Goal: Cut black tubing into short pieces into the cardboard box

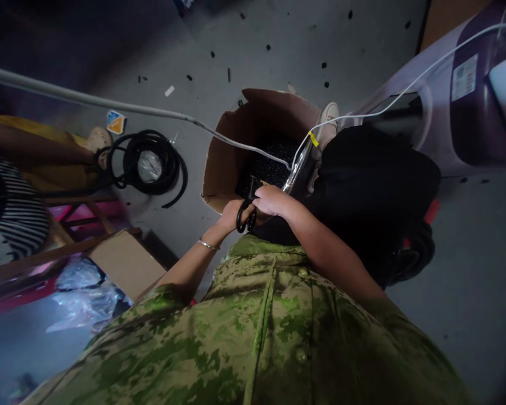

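Observation:
Both of my hands meet over the near edge of an open cardboard box (pixel 219 166). My left hand (pixel 233 212), a silver bangle on its wrist, is closed around looped black rings (pixel 240 220) that look like rubber cord or tubing. Close against it on the right, my right hand (pixel 270 199) has its fingers bent and pressed together at the loops. What those fingers pinch is hidden by the hand. Many small black pieces (pixel 274 154) lie in the bottom of the box, and a thin metal object (pixel 253 183) shows just beyond my fingers.
A white cable (pixel 152 109) crosses above the box to a shiny clear-wrapped part (pixel 294 175) by my leg. Coiled black hose (pixel 177 169) lies left, near another person's foot (pixel 98 139). A purple-grey plastic chair-like object (pixel 436 101) stands right. Black scraps dot the floor.

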### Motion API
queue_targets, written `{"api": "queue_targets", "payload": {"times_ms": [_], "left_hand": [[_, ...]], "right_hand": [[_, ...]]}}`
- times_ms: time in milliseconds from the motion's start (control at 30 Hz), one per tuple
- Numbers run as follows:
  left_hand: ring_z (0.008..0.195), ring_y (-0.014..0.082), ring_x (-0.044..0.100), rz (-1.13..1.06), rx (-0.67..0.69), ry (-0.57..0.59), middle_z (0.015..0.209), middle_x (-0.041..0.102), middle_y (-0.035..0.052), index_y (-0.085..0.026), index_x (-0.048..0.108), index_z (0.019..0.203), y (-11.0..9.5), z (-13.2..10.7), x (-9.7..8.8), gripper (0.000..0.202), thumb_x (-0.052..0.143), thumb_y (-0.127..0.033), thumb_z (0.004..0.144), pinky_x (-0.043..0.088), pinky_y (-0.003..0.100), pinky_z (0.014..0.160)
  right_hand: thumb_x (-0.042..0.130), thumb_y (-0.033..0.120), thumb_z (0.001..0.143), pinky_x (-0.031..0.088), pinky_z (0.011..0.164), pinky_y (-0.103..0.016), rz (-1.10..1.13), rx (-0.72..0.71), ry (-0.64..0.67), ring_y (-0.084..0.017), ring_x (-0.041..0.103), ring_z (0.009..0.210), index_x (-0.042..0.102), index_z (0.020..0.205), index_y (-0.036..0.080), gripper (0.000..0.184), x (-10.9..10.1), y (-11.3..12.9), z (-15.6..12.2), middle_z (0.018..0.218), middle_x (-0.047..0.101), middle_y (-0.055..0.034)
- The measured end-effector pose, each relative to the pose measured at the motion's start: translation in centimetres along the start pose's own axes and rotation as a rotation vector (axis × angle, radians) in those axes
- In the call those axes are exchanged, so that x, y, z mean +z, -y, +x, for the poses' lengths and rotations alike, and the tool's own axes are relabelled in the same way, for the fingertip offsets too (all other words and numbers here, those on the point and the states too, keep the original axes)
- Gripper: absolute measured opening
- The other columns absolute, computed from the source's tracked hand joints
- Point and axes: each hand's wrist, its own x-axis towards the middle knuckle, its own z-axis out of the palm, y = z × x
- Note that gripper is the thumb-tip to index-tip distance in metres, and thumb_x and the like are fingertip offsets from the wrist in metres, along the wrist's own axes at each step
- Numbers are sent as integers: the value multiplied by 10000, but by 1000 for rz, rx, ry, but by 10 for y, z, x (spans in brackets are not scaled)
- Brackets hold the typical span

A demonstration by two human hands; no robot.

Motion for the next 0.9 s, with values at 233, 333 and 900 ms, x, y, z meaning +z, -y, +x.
{"api": "queue_targets", "payload": {"times_ms": [233, 333, 900], "left_hand": [[523, 140, 507, -472, -59, -163, 496, 536, 4, -179, 551, 548, -13, -15, -18, 463, 597, -565, 799, 368, 251, 525], [445, 113, 446, -697, -47, -144, 456, 516, 4, -174, 560, 545, -20, -19, -23, 492, 614, -593, 797, 333, 245, 463], [397, 84, 445, -1056, -56, -176, 440, 506, -15, -166, 529, 529, -43, -37, -17, 516, 783, -574, 714, 315, 218, 393]], "right_hand": [[501, 293, 1003, 486, 920, -313, 48, -25, -116, -261, 649, 1167, 693, 1233, 144, 335, -4, 1, -11, 1263, 699, -165], [508, 287, 1006, 474, 936, -307, 110, -64, -190, -240, 643, 1173, 627, 1324, 182, 356, -6, 2, -19, 1282, 696, -128], [550, 299, 978, 498, 943, -442, -170, -157, -246, -327, 660, 1102, 675, 1185, 112, 307, -15, 13, -71, 1165, 702, -204]]}}
